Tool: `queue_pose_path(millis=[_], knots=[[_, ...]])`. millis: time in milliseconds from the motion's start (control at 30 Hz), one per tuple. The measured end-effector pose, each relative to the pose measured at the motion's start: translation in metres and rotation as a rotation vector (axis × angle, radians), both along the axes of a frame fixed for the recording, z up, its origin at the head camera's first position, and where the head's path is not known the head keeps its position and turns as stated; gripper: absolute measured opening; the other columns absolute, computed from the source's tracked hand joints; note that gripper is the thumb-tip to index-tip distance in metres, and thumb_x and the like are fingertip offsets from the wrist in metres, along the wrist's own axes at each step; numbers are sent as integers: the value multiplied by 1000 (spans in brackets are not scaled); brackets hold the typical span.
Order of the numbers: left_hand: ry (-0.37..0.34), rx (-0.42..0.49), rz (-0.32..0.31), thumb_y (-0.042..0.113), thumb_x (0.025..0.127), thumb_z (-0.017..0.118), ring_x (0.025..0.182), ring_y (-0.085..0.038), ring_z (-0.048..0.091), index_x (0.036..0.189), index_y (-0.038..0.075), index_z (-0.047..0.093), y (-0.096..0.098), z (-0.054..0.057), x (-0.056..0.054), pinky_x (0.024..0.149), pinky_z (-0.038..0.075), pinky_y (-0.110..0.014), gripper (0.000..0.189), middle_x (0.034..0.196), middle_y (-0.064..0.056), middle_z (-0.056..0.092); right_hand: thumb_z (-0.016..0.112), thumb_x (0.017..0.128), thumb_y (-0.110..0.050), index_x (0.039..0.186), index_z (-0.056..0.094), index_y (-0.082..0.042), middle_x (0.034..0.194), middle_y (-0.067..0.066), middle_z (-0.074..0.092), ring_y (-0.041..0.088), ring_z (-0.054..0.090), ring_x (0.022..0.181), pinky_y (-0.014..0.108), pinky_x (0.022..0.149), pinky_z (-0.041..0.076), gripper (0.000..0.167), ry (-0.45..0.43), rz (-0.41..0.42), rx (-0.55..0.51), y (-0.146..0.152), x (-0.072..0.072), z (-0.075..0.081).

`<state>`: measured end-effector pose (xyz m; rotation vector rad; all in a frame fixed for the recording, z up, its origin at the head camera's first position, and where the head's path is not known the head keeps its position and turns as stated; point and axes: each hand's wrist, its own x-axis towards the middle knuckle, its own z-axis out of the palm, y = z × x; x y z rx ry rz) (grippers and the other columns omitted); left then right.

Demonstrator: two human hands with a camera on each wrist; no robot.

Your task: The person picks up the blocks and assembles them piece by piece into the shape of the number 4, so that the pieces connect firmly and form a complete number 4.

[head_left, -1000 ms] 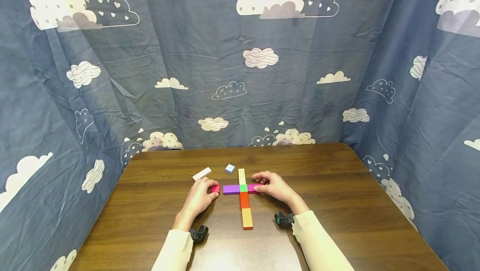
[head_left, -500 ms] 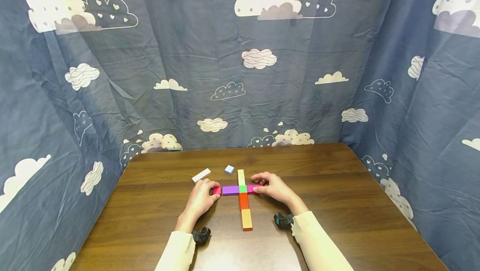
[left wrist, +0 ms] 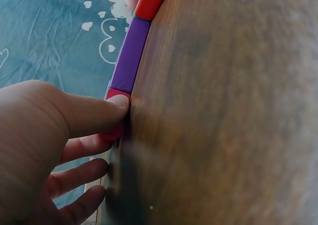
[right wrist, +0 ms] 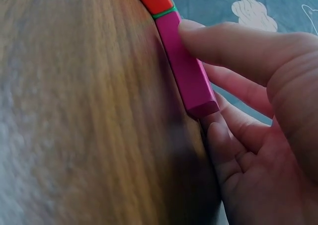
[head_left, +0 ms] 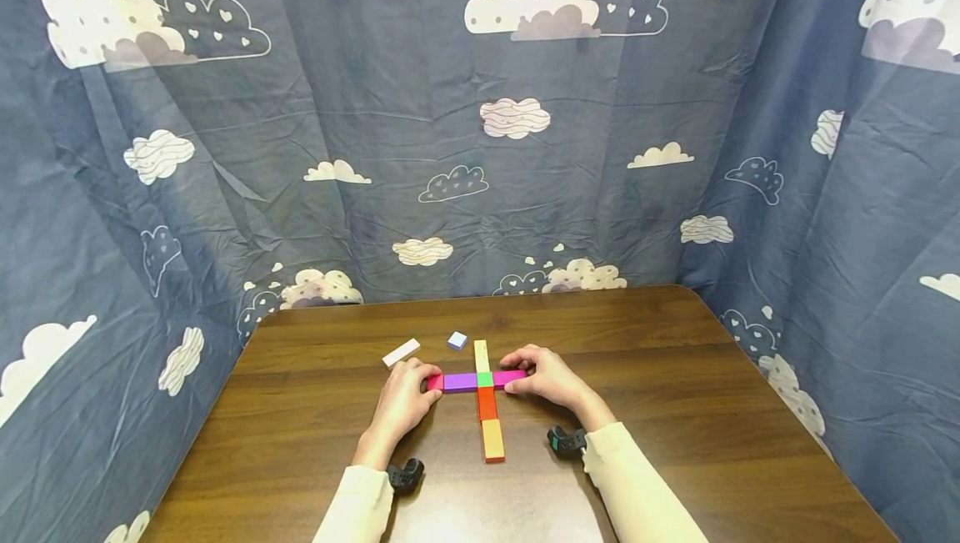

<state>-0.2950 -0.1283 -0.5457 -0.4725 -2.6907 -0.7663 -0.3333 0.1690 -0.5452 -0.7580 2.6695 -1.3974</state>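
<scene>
**Inspector:** Report the position of the blocks.

**Assistant:** A cross of coloured blocks lies flat near the middle of the brown worktop. The crossbar runs, left to right, red block, purple block, green block, magenta block, set end to end and touching. The upright runs from a pale yellow block at the far end, through the green centre, to an orange-red block and an orange-yellow block nearest the person.

**Inspector:** The left hand?

**Assistant:** The left hand sits at the left end of the crossbar. The left wrist view shows the thumb pressed on the near side of the red block, with the other fingers curled round its far side: its grip is closed on that block, which rests against the purple one.

**Inspector:** The right hand?

**Assistant:** The right hand is at the opposite end. The right wrist view shows the thumb on the magenta block's near face and the fingers curled behind its free end, so this grip pinches the magenta block. That block abuts the green centre.

**Inspector:** Other items?

**Assistant:** A white block and a small light-blue block lie loose beyond the left hand, apart from the cross. A blue cloud-print curtain encloses the worktop.
</scene>
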Motion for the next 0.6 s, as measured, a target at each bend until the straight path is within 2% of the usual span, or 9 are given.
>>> queue_pose_path(millis=[200, 600], knots=[[12, 5, 2, 17, 78, 86, 95, -23, 55, 102, 16, 77, 0, -1, 0, 73, 47, -40, 25, 96, 0, 65, 89, 74, -13, 107, 75, -5, 99, 13, 66, 33, 60, 88, 27, 72, 45, 37, 13, -11, 3, -1, 1, 1], [-17, 16, 10, 17, 78, 86, 96, -23, 54, 101, 18, 77, 0, -2, 1, 76, 47, -41, 25, 96, 0, 64, 90, 73, -14, 102, 77, -9, 95, 8, 65, 23, 58, 84, 27, 71, 44, 32, 30, -25, 35, -1, 0, 0]])
